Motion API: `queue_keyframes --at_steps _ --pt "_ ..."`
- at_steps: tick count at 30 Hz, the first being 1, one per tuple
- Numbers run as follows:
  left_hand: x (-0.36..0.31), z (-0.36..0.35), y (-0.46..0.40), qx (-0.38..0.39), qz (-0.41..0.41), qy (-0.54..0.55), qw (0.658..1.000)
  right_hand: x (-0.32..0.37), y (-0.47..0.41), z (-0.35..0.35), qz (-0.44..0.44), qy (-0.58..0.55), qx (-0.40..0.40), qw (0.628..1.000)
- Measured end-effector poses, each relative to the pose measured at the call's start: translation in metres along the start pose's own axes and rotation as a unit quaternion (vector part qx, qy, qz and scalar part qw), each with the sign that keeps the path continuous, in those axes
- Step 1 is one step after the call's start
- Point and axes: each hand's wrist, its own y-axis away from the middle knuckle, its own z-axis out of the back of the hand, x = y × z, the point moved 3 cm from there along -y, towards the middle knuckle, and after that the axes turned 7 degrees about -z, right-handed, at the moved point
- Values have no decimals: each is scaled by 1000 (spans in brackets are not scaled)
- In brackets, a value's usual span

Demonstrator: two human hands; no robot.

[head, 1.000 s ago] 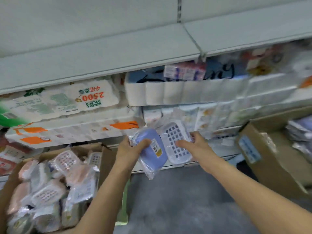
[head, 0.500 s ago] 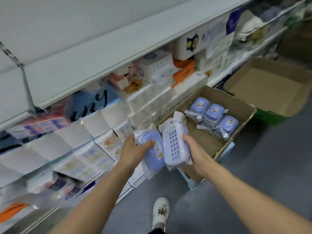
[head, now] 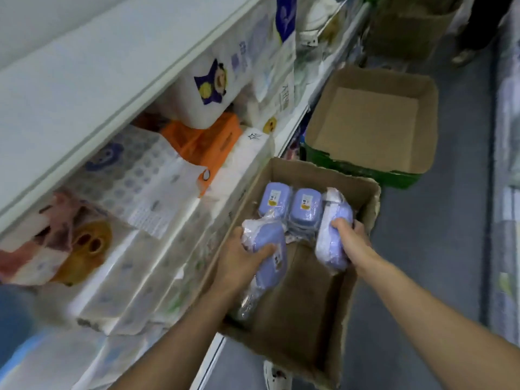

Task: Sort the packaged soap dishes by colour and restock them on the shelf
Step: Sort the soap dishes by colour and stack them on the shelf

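My left hand grips a purple soap dish in clear wrap, held over the left side of an open cardboard box on the floor. My right hand grips a second purple packaged soap dish, lowered inside the box near its right wall. At the far end of the box, two more purple packaged dishes lie side by side with yellow labels up. Both held dishes are close to those two.
An empty cardboard box with a green base stands beyond the first. White shelves on the left hold tissue and paper-roll packs. Grey aisle floor runs to the right. My shoe shows below the box.
The view swung from the pink-dish box to the box of purple dishes. Both hands have dropped into that box with their dishes, the right one reaching deeper.
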Motion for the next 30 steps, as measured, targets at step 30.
queue_keyframes --at_steps 30 --pt "35 2 -125 37 -97 -195 975 13 -115 -113 -11 -57 91 994"
